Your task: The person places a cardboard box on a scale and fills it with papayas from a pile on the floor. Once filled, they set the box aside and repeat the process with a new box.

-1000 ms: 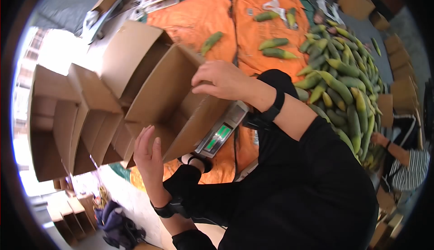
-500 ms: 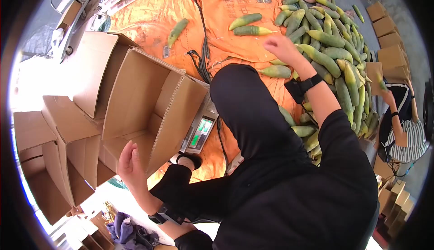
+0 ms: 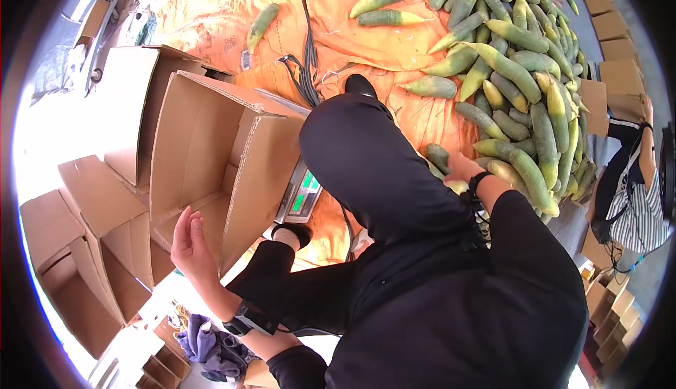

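My left hand hovers in front of an open cardboard box, fingers loosely bent and holding nothing. The box lies on its side, mouth facing left, beside or on a digital scale with lit green displays. My right hand is at the near edge of a large pile of green radishes. Its fingers curl around a green radish, whose dark end shows beside them. My raised knee hides part of that spot. Another pale green radish lies just beyond.
An orange tarp covers the floor, with a few loose radishes on it. Black cables cross it. More open cardboard boxes stand at left. At right, another person is beside stacked cartons.
My right hand has come down from above the tarp to a radish at the pile's near edge. My left hand has shifted slightly down and left. My knee has moved left, and a foot now shows beyond it.
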Available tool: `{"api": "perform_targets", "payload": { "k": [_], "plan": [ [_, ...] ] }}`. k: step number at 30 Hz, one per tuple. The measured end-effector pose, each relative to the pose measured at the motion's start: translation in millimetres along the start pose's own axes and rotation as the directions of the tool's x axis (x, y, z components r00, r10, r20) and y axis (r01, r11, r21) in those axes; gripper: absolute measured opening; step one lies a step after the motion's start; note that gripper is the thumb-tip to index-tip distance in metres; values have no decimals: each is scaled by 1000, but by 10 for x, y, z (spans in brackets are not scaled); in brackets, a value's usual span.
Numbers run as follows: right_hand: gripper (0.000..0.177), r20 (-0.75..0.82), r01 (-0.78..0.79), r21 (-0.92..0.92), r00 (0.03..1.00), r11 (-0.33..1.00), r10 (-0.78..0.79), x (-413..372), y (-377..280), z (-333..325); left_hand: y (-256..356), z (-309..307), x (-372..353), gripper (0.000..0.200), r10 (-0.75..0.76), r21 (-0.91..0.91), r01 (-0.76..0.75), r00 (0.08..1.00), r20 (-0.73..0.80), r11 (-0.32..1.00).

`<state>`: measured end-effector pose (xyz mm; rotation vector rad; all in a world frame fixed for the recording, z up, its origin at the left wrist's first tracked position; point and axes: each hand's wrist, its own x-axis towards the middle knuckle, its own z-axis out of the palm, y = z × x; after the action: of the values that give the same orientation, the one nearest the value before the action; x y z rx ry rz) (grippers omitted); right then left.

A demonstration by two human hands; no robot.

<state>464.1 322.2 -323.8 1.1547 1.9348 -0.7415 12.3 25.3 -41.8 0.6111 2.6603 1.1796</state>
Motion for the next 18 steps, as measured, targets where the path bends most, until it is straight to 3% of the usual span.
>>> {"api": "perform_targets", "payload": {
  "k": [2,3,6,8,10,13,15,16,18],
  "plan": [
    [83,193,-44,-52,980,998,54,-108,70,64,22,15,13,22,-3,-2,3,1000,-4,1000],
    [84,214,-71,-186,971,980,111,-229,18,43,32,21,19,22,-5,-9,5,1000,-6,1000],
    [65,139,73,-410,990,909,-17,-443,-13,150,57,34,30,22,13,32,-12,1000,-6,999],
    [50,34,46,-420,999,906,-35,-373,43,349,47,59,38,22,5,33,-4,1000,-11,999],
    [38,38,45,-405,999,913,-32,-354,1,326,51,70,56,22,-2,35,3,1000,-25,999],
    [40,66,66,-387,997,920,-43,-338,-77,139,70,61,54,22,-9,44,10,1000,-19,999],
    [50,-21,-49,-168,999,985,47,-284,-92,7,116,40,44,22,3,41,-2,1000,-18,999],
    [50,-31,-41,-177,999,983,36,-231,-99,-73,130,24,41,23,16,39,-16,1000,1,999],
    [62,-114,-47,77,992,996,56,-81,-77,-295,118,3,34,22,22,20,-22,1000,-15,1000]
  ]
}}
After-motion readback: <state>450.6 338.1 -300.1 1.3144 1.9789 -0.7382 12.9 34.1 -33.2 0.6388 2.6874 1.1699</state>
